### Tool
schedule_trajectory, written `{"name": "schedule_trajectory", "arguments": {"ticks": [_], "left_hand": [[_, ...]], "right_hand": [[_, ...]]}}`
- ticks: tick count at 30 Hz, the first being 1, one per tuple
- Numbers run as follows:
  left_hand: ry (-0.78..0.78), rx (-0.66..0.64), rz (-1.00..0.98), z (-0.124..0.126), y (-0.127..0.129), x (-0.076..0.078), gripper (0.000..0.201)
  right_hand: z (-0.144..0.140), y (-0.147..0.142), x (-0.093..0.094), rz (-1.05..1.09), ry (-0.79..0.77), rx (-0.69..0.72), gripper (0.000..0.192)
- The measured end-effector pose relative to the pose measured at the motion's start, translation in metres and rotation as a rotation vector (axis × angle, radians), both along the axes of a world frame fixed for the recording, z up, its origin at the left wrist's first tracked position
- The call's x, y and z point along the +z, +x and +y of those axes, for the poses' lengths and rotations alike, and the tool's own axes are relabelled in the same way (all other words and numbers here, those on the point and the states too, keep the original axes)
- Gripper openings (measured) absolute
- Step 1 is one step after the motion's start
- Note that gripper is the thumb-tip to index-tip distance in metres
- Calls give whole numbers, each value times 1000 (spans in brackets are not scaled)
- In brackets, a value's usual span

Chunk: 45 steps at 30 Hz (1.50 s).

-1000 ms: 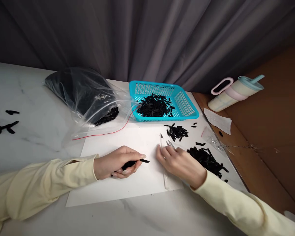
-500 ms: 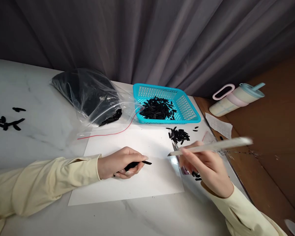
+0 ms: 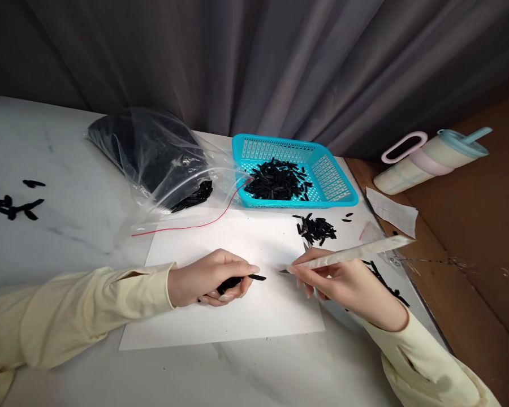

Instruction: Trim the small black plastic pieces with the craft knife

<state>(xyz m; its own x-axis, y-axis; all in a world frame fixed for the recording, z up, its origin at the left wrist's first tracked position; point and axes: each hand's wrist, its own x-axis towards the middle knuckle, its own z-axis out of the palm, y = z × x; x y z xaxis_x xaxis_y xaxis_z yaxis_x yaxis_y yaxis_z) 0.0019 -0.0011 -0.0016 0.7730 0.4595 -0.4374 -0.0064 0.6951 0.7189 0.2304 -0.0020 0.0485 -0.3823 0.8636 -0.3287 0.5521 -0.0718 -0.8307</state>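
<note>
My left hand (image 3: 214, 268) is closed around a bunch of black pieces (image 3: 229, 284), with one strip (image 3: 258, 277) poking out past my thumb above the white sheet (image 3: 220, 328). My right hand (image 3: 352, 288) grips a slim pale tool (image 3: 360, 250), its dark tip near that strip but apart from it. Beyond, the blue basket (image 3: 301, 204) holds a loose black heap (image 3: 277, 181), and the clear bag (image 3: 148, 164) beside it bulges with dark contents, strips showing near its mouth.
</note>
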Motion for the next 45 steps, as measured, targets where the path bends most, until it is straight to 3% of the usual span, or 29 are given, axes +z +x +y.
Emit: {"name": "schedule_trajectory", "arguments": {"ticks": [6,15,33,45], "left_hand": [[79,50,72,-1,2,3,37],[109,33,121,-2,2,6,37],[81,47,134,0,2,7,37],[57,43,109,1,-1,2,38]], "right_hand": [[0,-21,21,286,-206,-73,19],[5,-31,10,349,-278,-9,24],[0,-36,8,362,-297,-69,26],[3,-35,1,496,-361,-74,24]]}}
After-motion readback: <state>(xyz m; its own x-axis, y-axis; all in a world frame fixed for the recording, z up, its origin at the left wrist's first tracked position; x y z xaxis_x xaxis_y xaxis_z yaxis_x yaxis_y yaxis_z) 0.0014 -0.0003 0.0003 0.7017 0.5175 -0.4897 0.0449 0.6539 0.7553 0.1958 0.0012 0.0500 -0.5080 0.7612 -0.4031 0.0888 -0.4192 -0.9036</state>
